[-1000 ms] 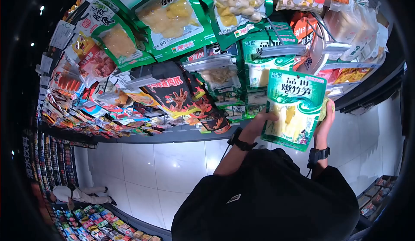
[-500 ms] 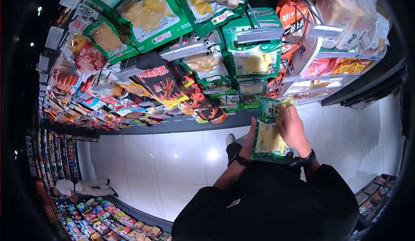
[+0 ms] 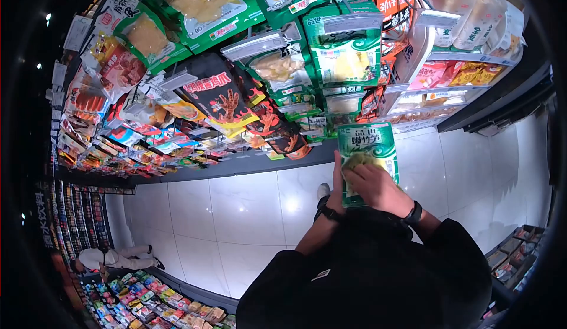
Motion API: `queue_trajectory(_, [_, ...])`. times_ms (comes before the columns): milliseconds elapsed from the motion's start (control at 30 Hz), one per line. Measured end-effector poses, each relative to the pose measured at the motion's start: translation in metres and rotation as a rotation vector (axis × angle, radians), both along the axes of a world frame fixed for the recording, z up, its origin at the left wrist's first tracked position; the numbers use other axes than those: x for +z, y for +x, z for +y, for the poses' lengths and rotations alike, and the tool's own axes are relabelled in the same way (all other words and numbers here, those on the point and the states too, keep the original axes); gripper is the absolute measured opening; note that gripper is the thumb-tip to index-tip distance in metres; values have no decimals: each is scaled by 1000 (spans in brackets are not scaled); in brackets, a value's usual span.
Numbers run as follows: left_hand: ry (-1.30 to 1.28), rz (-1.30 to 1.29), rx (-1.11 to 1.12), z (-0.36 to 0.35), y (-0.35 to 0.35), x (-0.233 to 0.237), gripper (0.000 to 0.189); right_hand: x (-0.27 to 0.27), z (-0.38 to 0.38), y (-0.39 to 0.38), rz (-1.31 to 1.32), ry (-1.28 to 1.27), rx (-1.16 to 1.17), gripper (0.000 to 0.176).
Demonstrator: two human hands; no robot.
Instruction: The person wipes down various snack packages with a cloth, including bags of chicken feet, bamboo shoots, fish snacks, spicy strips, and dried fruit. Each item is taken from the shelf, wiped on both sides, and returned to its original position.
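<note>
A green plastic food packet with a clear window over pale yellow contents is held upright in front of my body. Its left edge rests in my left hand, whose thumb points up along the side while the other fingers are hidden behind. Bunched in my right hand is a crumpled yellow-green cloth, pressed against the front of the packet near its middle. The right fingers are curled over the cloth and cover part of the window.
Similar green packets hang on rack hooks ahead, beside black packets and other bagged snacks. A shelf unit stands at right. Far left, a person is near a low display of packages. Pale floor tiles lie below.
My right hand with the cloth has moved down and left across the packet, from its upper right to its middle. The packet has shifted slightly up and left, showing more of its printed top.
</note>
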State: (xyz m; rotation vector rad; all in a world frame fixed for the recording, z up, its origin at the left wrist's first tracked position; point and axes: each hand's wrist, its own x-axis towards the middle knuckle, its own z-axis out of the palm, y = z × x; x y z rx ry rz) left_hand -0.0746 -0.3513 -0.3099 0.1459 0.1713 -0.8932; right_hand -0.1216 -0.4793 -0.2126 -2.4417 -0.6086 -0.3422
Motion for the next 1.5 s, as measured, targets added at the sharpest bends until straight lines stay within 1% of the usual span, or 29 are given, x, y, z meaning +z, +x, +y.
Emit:
queue_trajectory(33, [29, -48, 47, 7, 4, 4, 79, 4, 6, -5, 32, 16, 105, 40])
queue_trajectory(100, [36, -46, 55, 19, 6, -4, 81, 4, 14, -6, 8, -58, 94, 43])
queue_trajectory(167, [-118, -18, 16, 26, 3, -16, 78, -6, 21, 5, 18, -115, -229, 42])
queue_trajectory(200, [-128, 47, 36, 30, 0, -14, 76, -12, 25, 15, 76, -170, -289, 42])
queue_trajectory(233, [-130, 47, 38, 33, -2, -22, 76, -12, 32, 11, 75, -172, -287, 42])
queue_trajectory(333, [-11, -8, 62, 56, 5, -51, 75, 2, 69, -7, 173, -44, -17, 39])
queue_trajectory(433, [-3, -59, 19, 78, 9, -43, 73, 6, 84, -12, 179, -41, 31, 35])
queue_trajectory(467, [-75, -115, -81, 84, 11, -55, 70, 2, 86, -7, 176, -116, -84, 34])
queue_trajectory(500, [-74, -115, -86, 90, 8, -38, 70, -3, 88, 0, 176, -115, -89, 34])
queue_trajectory(567, [-7, 52, -116, 96, -5, 3, 66, -11, 92, 15, 63, -201, -374, 33])
queue_trajectory(600, [113, 52, -45, 95, -11, 17, 63, -13, 97, 17, 31, -190, -420, 34])
queue_trajectory(633, [112, 51, -55, 99, -11, 20, 63, -11, 106, 15, 32, -191, -430, 34])
queue_trajectory(700, [144, 17, 39, 109, -9, 21, 60, -5, 129, 1, 83, -138, -323, 39])
queue_trajectory(733, [91, -11, 17, 119, -4, 4, 61, -5, 139, -9, 69, -159, -210, 47])
queue_trajectory(767, [89, -7, 9, 126, 0, 6, 61, 7, 152, -20, 115, -113, -141, 53])
queue_trajectory(833, [153, 32, 10, 136, 8, 13, 65, 11, 157, -28, 120, -192, -95, 55])
queue_trajectory(867, [109, 77, 12, 136, 10, 11, 63, 9, 155, -28, 124, -195, -95, 55])
queue_trajectory(933, [96, 91, 49, 134, 8, 9, 61, 4, 145, -22, 76, -238, -327, 56])
queue_trajectory(967, [86, 100, 87, 134, 8, 11, 59, 4, 144, -20, 75, -243, -320, 56])
queue_trajectory(1033, [78, 88, 130, 135, 9, 12, 56, 5, 142, -16, 31, -314, -445, 55])
queue_trajectory(1100, [121, 144, 62, 135, 13, 8, 57, 7, 159, -26, 83, -275, -252, 53])
queue_trajectory(1133, [203, 94, 108, 133, 18, 7, 57, 10, 159, -29, 76, -266, -188, 54])
queue_trajectory(1200, [183, 42, 123, 131, 18, 15, 57, 17, 149, -33, 73, -261, -131, 54])
queue_trajectory(1267, [131, 15, 133, 125, 15, 22, 59, 21, 123, -28, 75, -261, -379, 57])
queue_trajectory(1300, [129, 16, 138, 122, 16, 22, 59, 18, 113, -24, 75, -263, -375, 57])
queue_trajectory(1367, [190, -59, 143, 116, 13, 19, 61, 12, 99, -22, 8, -153, -530, 62])
queue_trajectory(1400, [77, -68, 126, 116, 11, 18, 60, 12, 96, -21, 38, -83, -593, 63])
queue_trajectory(1433, [76, -71, 130, 114, 9, 17, 60, 11, 90, -21, 34, -82, -590, 63])
queue_trajectory(1500, [51, -34, 196, 110, 4, 28, 63, 9, 80, -22, 173, 101, -615, 60])
